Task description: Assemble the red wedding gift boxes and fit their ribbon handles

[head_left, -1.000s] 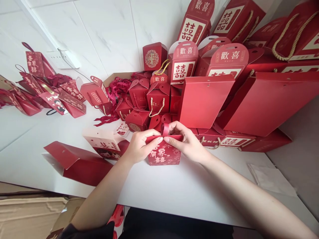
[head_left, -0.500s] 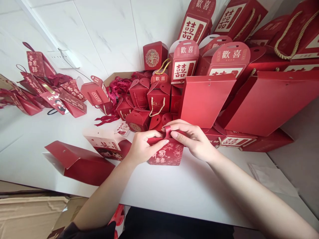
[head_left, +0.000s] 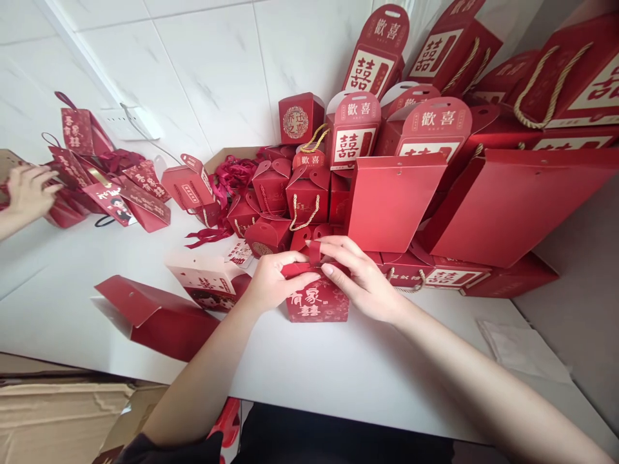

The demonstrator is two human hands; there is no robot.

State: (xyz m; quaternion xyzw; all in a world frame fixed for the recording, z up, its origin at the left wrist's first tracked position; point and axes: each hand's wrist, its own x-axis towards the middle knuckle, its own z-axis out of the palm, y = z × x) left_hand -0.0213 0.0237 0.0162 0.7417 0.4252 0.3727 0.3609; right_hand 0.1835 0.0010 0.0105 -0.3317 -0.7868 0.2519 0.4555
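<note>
A small red gift box (head_left: 318, 310) with pale printed characters stands upright on the white table before me. A dark red ribbon loop (head_left: 314, 251) sticks up from its top edge. My left hand (head_left: 275, 280) pinches the left part of that edge, thumb in front and fingers behind. From the right, my right hand (head_left: 365, 280) closes on the top beside the ribbon, its thumb against the front and its fingers reaching over behind. Both hands partly cover the box's upper part, and the fingertips behind it are hidden.
Left of my hands lie an open red box (head_left: 164, 322) and a white-and-red box (head_left: 207, 283). Red boxes with rope handles (head_left: 304, 200) and two tall red boxes (head_left: 396, 206) crowd the back. Another person's hand (head_left: 31, 193) touches the boxes at far left.
Another person's hand has come in at the far left. My right thumb has moved from beside the ribbon loop down onto the box's front. The view has shifted slightly.
</note>
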